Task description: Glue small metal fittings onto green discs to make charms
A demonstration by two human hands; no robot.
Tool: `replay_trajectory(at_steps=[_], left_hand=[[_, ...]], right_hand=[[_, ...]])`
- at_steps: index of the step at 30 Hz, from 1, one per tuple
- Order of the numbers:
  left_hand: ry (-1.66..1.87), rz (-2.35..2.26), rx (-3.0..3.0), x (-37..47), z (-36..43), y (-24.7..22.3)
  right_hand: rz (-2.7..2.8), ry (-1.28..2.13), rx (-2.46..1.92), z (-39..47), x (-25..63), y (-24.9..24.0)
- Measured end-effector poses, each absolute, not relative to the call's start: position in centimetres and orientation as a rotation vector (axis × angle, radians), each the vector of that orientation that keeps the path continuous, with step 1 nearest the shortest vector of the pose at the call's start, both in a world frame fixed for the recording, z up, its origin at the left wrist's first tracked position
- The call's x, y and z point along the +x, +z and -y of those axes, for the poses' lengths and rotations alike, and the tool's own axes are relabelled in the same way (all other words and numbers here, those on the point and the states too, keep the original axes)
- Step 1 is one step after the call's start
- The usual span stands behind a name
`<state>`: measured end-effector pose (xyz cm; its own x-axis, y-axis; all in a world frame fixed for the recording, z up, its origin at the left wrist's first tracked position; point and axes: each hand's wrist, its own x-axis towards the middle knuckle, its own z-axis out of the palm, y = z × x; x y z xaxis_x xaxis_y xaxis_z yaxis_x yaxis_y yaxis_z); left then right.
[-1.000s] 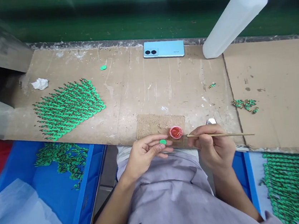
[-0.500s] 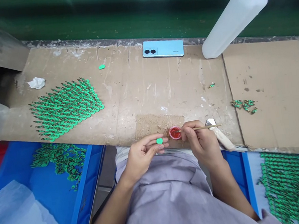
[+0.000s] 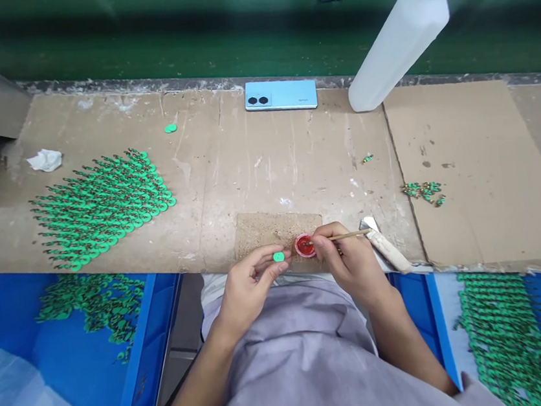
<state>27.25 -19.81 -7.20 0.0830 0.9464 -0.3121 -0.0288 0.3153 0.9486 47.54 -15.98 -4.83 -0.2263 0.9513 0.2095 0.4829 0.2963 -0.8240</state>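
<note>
Between the thumb and fingers of my left hand is a small round green disc, its flat face turned up. My right hand grips a thin wooden stick, whose tip dips into a small round pot of red paste. The pot stands just right of the green disc, on a rough brown cardboard piece at the table's front edge. Close beside my right hand lies a tool with a pale handle and a metal end.
Rows of green discs cover the table's left side. A pale blue phone and a white bottle are at the back. Small green-and-gold pieces lie right. Blue bins with green parts flank me. White crumpled tissue sits far left.
The whole view has shifted slightly, so the table's things appear further left. Both hands keep their holds on the disc and the stick, with the stick's tip still in the red pot.
</note>
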Motion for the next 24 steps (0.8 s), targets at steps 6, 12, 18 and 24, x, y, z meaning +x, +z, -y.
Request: replay_trajectory(at_steps=[6, 12, 18, 24], left_hand=[[0.951, -1.247, 0.993, 27.4, 19.8, -6.8], [0.947, -1.238, 1.037, 27.6, 19.7, -6.6], [0.913, -1.269, 1.063, 27.5, 19.7, -6.9], [0.899, -1.261, 1.065, 27.4, 19.6, -6.6]], right_hand=[[1.753, 0.792, -1.215, 16.5, 47.9, -4.8], [1.797, 0.88, -1.213, 16.5, 48.1, -4.6], [1.87, 1.004, -1.135, 16.3, 48.2, -4.9], [1.884, 1.072, -1.11, 16.5, 48.8, -5.1]])
